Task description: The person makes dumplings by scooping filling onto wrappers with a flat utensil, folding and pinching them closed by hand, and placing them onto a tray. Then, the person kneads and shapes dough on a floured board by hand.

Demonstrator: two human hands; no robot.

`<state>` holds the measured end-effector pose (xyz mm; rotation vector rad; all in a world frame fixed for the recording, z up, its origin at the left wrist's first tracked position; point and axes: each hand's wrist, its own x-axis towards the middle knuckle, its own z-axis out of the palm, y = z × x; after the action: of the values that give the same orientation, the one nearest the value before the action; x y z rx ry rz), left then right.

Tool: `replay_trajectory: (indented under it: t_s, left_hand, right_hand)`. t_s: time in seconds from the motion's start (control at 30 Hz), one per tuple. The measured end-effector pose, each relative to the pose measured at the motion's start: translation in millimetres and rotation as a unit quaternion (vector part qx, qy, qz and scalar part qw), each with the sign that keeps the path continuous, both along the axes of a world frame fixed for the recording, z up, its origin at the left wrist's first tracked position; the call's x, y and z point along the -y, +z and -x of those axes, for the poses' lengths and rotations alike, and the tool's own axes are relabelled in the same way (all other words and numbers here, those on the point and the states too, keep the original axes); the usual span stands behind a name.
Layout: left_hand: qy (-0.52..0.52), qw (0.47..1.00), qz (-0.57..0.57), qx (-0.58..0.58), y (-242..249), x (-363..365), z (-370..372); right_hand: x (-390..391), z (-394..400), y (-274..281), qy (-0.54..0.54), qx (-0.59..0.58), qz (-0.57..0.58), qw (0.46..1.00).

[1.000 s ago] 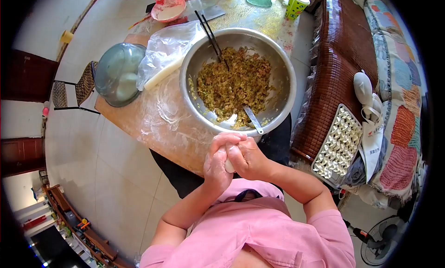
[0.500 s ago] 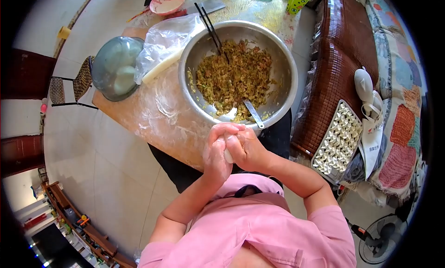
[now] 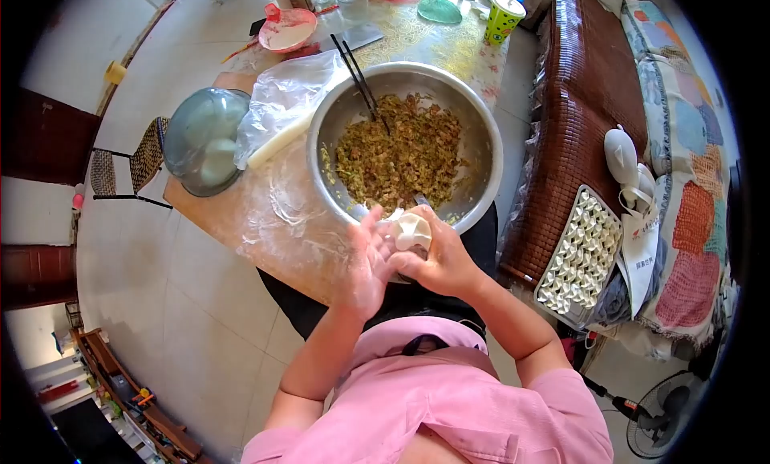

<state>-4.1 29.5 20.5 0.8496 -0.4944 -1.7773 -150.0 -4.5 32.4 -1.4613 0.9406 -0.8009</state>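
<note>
A pleated white dumpling [image 3: 412, 232] rests in my right hand [image 3: 437, 259], its fingers and thumb curled around it. My left hand [image 3: 367, 267] is beside it, palm up with fingers stretched out, close to the dumpling. Both hands are in front of the near rim of a large metal bowl [image 3: 491, 171]. Chopped filling [image 3: 401, 147] lies in the bowl, with black chopsticks [image 3: 357, 81] leaning at its far left. The handle of a spoon is mostly hidden behind my right hand.
A floured wooden board [image 3: 273, 223] lies left of the bowl, with a plastic bag [image 3: 285, 99] and a glass-like bowl [image 3: 204, 139]. On the right, a tray of dumplings [image 3: 579, 251] sits on a brown sofa [image 3: 581, 87]. A green cup [image 3: 504, 19] stands at the back.
My hands, pressed together before, have parted; the left fingers have opened out and the dumpling now shows in my right hand. The view has tilted slightly, showing more of the table's back.
</note>
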Motion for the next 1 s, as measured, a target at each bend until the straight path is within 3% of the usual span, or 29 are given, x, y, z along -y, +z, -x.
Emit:
replay_trajectory:
  t_s: [0.03, 0.07, 0.1, 0.17, 0.23, 0.27, 0.33, 0.4, 0.7, 0.77, 0.83, 1.0]
  left_hand:
    - [-0.017, 0.997, -0.037, -0.058, 0, -2, 2]
    - [-0.018, 0.989, -0.055, -0.135, 2, -4, 5]
    - [-0.016, 0.989, -0.055, -0.134, 4, -3, 6]
    - [-0.027, 0.970, -0.120, -0.212, 6, -1, 7]
    - [-0.013, 0.964, -0.138, -0.226, 8, 4, 6]
    - [-0.027, 0.955, -0.095, -0.281, -1, 5, 3]
    - [-0.043, 0.940, -0.053, -0.335, -3, 5, 1]
    - [0.029, 0.974, -0.063, -0.217, 2, 3, 1]
    - [0.038, 0.978, -0.059, -0.199, 9, 6, 15]
    - [0.041, 0.971, -0.092, -0.216, 10, 6, 20]
    - [-0.016, 0.940, -0.122, -0.318, 4, 7, 18]
    - [-0.018, 0.923, -0.160, -0.349, -1, 6, 23]
  right_hand:
    - [2, 1, -1, 0.000, 0.001, -0.001, 1.000]
    - [6, 1, -2, 0.002, -0.050, 0.135, 0.990]
    - [8, 1, -2, 0.005, -0.098, 0.268, 0.958]
    - [8, 2, 1, 0.015, -0.119, 0.283, 0.952]
    - [9, 5, 8, 0.062, -0.211, 0.336, 0.916]
    - [9, 7, 11, 0.062, -0.211, 0.335, 0.916]
    - [6, 12, 15, 0.031, -0.139, 0.221, 0.965]
    - [4, 19, 9, 0.001, -0.119, 0.227, 0.967]
    - [-25, 32, -7, -0.102, -0.104, 0.240, 0.960]
    - [-32, 34, -7, -0.131, -0.086, 0.236, 0.959]
    - [-39, 40, -10, -0.150, 0.002, 0.156, 0.976]
    - [-48, 55, -18, -0.177, 0.039, 0.097, 0.979]
